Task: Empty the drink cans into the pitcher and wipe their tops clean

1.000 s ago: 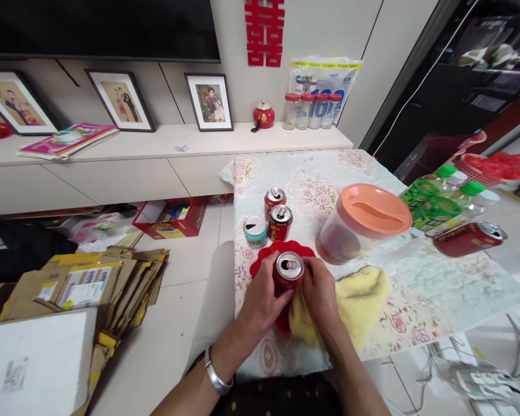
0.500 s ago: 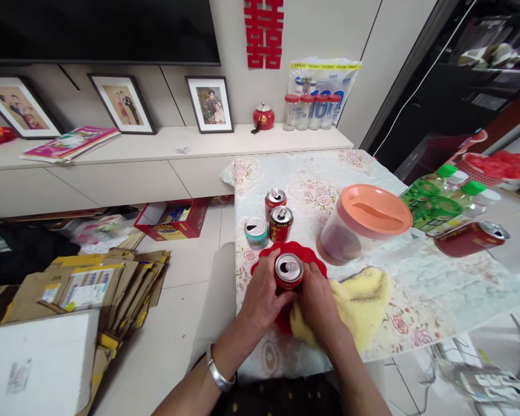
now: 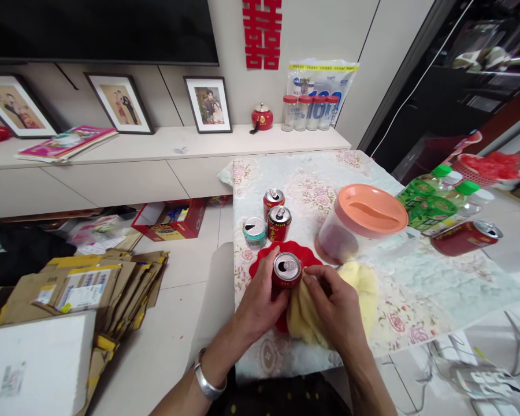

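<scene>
My left hand (image 3: 262, 297) is wrapped round an opened red can (image 3: 287, 269), upright over a red scalloped dish (image 3: 260, 260). Between the thumb and fingers of my right hand (image 3: 329, 289) is the edge of a yellow cloth (image 3: 309, 323), held against the can's right side. The rest of the cloth spreads over the table to the right, partly under my right hand. Just beyond the dish stand two opened red cans (image 3: 279, 224) and a short teal can (image 3: 255, 232). The lower part of the held can is hidden by my fingers.
A clear container with an orange lid (image 3: 370, 209) stands right of the dish on the flowered tablecloth (image 3: 316, 190). Farther right are green-capped bottles (image 3: 433, 205) and a red can lying tilted (image 3: 465, 237). Flattened cardboard (image 3: 125, 289) lies on the floor at left.
My right hand has shifted slightly right and up, its fingers now pinching the cloth beside the can. The cloth has been drawn in toward the can. My left hand keeps its hold.
</scene>
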### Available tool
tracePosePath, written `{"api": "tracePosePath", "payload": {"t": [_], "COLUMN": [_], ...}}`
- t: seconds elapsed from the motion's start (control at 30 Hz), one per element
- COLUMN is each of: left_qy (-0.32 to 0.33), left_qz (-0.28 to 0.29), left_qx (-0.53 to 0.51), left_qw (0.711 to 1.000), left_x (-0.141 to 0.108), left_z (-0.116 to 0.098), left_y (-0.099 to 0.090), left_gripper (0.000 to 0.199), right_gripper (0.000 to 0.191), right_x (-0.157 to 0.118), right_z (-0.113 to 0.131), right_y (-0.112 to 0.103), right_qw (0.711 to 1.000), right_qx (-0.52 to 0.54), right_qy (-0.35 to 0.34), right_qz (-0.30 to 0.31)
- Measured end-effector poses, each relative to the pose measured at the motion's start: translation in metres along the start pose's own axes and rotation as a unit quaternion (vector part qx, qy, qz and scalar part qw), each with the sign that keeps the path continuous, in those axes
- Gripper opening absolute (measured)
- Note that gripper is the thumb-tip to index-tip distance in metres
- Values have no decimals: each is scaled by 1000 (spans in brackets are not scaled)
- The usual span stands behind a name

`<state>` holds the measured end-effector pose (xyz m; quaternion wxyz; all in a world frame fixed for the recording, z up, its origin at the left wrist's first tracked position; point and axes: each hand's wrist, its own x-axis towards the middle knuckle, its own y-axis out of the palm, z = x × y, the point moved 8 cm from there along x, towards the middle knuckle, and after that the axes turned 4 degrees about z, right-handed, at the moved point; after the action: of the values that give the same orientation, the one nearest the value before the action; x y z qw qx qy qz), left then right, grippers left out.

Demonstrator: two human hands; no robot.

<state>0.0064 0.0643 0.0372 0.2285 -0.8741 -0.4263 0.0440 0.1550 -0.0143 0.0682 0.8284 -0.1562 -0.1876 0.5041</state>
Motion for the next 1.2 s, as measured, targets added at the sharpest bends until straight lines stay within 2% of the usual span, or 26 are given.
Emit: {"api": "tracePosePath", "payload": {"t": [0.13,0.27,0.47,0.8,1.03,1.2], "left_qy": [-9,-5,9,2,-2,19], "left_qz": [-15,-24,-12,2,-19,-24], "left_qx": [3,16,23,9,-13,-22], "left_qw": [1000,1000,1000,1000,1000,999], "left_x": [2,4,4,-1,0,-1], "left_z": [-1,-4,-4,3,8,12], "left_y": [-3,-5,-6,2,0,-1], "left_gripper": [78,72,74,84,78,76], "right_gripper": [21,27,30,30,23,23], "right_x": [0,3,18,39,39,41], "right_z": [-6,-22,-37,-60,-59,-53], "right_y": [3,8,18,40,43,45], "right_qw": [987,966,957,980,996,998], "right_qx": [150,225,257,179,52,-15], "right_qy": [30,54,87,92,57,34], "right_qz": [-49,-115,-100,0,48,55]}}
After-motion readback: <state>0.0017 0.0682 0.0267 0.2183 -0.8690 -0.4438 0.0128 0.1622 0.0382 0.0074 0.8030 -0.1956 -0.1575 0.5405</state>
